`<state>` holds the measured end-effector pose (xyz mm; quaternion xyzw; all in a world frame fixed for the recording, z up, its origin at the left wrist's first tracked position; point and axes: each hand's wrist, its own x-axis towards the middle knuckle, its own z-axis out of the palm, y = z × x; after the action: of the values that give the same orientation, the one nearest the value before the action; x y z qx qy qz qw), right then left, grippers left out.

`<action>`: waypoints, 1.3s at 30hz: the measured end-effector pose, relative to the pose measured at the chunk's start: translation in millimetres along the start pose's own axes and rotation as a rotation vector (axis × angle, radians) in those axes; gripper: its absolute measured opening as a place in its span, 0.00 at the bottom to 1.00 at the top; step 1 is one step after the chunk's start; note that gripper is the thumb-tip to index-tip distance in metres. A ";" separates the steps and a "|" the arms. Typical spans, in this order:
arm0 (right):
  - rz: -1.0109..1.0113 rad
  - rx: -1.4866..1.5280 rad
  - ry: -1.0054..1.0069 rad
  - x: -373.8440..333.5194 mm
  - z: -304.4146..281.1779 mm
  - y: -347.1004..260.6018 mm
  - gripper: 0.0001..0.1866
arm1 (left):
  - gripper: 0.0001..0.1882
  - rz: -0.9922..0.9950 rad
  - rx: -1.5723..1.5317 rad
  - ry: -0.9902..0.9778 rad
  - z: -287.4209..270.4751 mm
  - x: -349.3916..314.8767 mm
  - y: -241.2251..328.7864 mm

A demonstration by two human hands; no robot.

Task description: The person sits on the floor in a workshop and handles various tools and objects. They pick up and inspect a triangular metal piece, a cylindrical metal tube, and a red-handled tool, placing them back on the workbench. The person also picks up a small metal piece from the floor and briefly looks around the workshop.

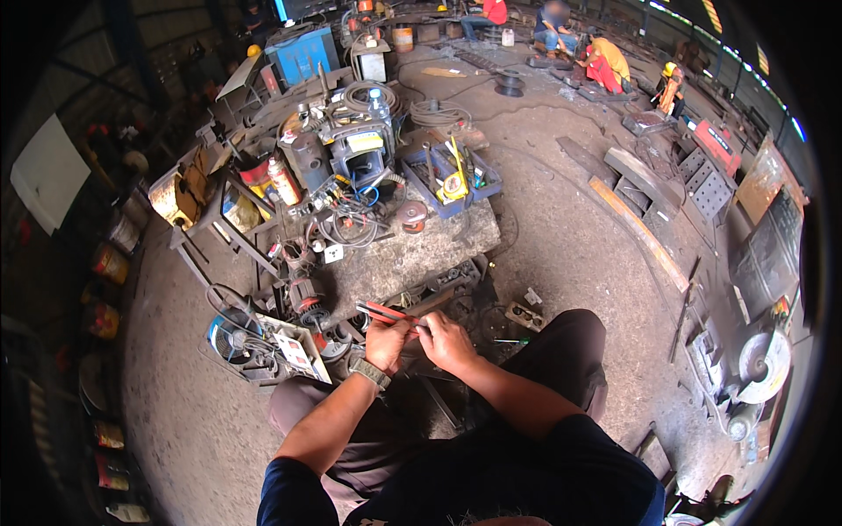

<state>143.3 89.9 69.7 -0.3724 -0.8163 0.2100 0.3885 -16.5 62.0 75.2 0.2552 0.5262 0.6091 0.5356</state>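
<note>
Head view: left hand pinching red-handled pliers, fingers curled round grips. Long axis up-left to lower-right, nose end toward right hand. Right fingertips pressed together at small item by nose; cannot tell what. Both hands touching, above knees. Cluttered workbench just ahead; fan left. Open concrete floor right.

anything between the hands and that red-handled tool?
Nothing visible. The left hand already grips the red-handled tool, which sticks out up and to the left over the cluttered workbench. The right hand is against the left hand, its fingertips at the tool's near end. What it pinches there is too small to tell.
</note>
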 end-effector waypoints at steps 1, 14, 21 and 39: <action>0.005 -0.001 -0.008 0.0 0.2 0.0 0.09 | 0.04 -0.001 0.004 0.010 0.6 -0.4 0.4; 0.017 0.051 0.005 2.8 -3.2 2.8 0.10 | 0.06 -0.035 -0.021 0.031 3.8 3.6 0.5; 0.118 0.083 0.093 3.3 1.3 -2.1 0.09 | 0.07 0.210 0.047 0.042 9.7 -4.5 -10.1; 0.221 0.136 0.058 3.5 0.5 1.9 0.09 | 0.08 0.549 0.455 0.016 10.8 -10.5 -5.7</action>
<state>142.3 93.7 69.9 -0.4390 -0.7423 0.2957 0.4110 -1.8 55.6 76.0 0.4951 0.5643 0.5997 0.2772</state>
